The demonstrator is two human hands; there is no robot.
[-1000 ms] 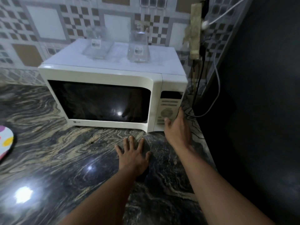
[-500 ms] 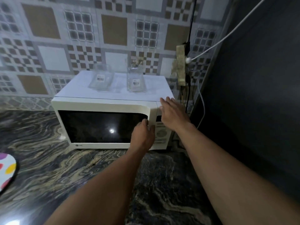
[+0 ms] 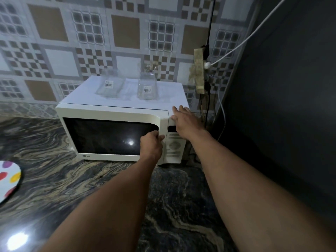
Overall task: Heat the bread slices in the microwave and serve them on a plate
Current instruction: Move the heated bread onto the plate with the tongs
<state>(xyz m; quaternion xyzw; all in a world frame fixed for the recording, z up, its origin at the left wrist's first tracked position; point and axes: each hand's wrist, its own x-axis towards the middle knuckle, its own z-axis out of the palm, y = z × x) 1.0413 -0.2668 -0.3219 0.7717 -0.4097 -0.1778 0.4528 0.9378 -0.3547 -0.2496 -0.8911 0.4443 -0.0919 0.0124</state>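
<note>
Up from the table (image 3: 72, 188), the left grip (image 3: 152, 142) now curls on the microwave door (image 3: 109, 135) at its right edge — the right grip (image 3: 183, 119), fingers flat, braces the top corner; opening likely follows.

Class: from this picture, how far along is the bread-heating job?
Done: cannot tell; the microwave door is shut, no bread visible. In hand: the left hand grips the door's edge, the right hand rests atop the microwave. Left: opening, perhaps heating, serving onto the spotted plate.
</note>
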